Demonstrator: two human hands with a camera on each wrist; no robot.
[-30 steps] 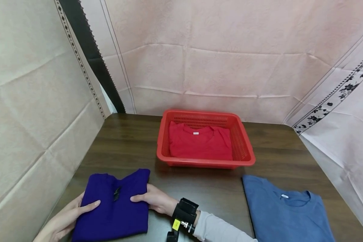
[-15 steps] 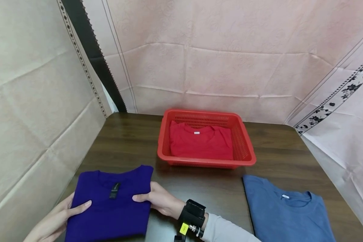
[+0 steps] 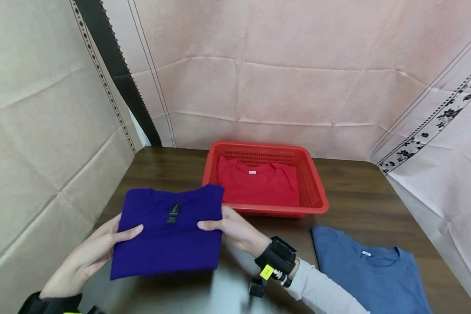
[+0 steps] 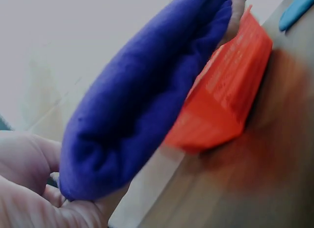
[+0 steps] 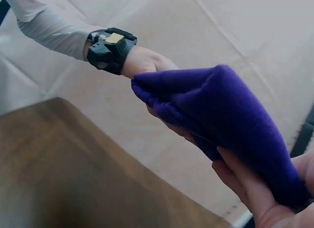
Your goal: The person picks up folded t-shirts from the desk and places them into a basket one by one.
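A folded purple shirt (image 3: 168,244) with a dark neck label hangs above the table, tilted toward the head camera. My left hand (image 3: 98,248) grips its left edge, thumb on top and fingers underneath. On the opposite edge my right hand (image 3: 239,229) holds it the same way. Both wrist views show the fingers wrapped under the thick folded layers of the purple shirt (image 4: 132,95). The shirt's upper right corner overlaps the near left rim of a red plastic basket (image 3: 318,192) in the head view. Inside that basket lies a folded red shirt (image 3: 259,187).
A folded blue shirt (image 3: 373,270) lies on the right of the brown wooden table (image 3: 349,187). Pale patterned cloth (image 3: 282,87) hangs behind the table and along both sides. A black strap with a small device (image 3: 276,257) sits on the right wrist.
Both hands have lifted the purple shirt off the table and carried it forward and right, toward the basket. Its neck label now faces up flat. The red and blue shirts have stayed put.
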